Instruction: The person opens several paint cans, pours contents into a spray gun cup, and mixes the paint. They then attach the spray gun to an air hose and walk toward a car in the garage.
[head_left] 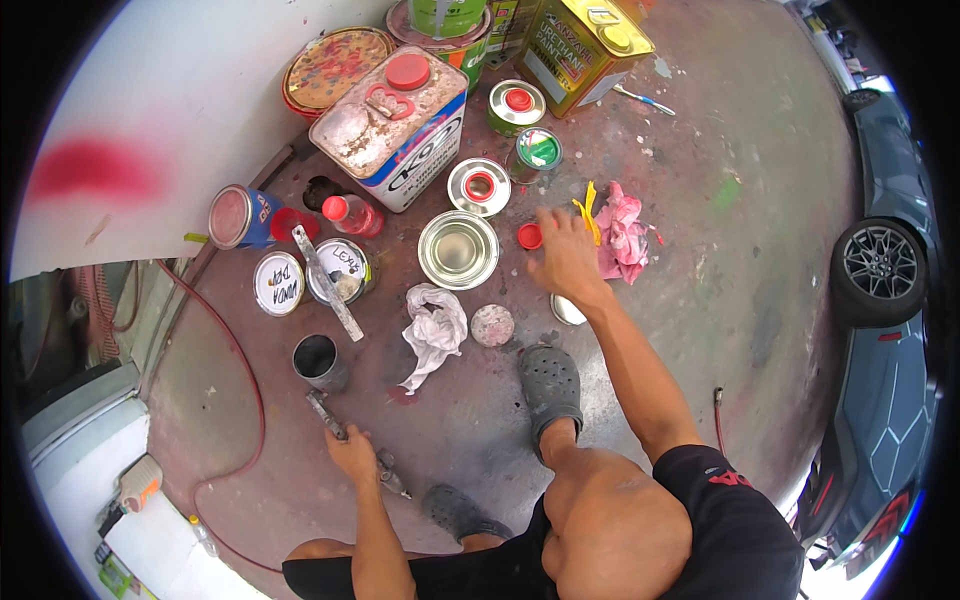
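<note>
My left hand point(352, 455) is wrapped round a dark metal spray gun point(388, 476), held low near the floor. Just beyond it stands a dark cup point(318, 362). My right hand point(568, 252) reaches out over the floor, fingers and thumb apart. A small red cap point(530, 236) lies right beside its fingertips; whether they touch it I cannot tell. To the left sit a shiny metal can point(458, 270) and a can with a red-rimmed spout point(479, 187). Beyond the hand are a yellow strip point(588, 212) and a crumpled pink cloth point(622, 235).
A large rusty-topped tin point(390, 120), a yellow thinner can point(585, 50) and several paint cans stand at the back. A flat stick point(328, 285) rests across a lidded can. A white rag point(435, 330) lies mid-floor. A red hose point(262, 400) curves left; a car point(885, 400) is right.
</note>
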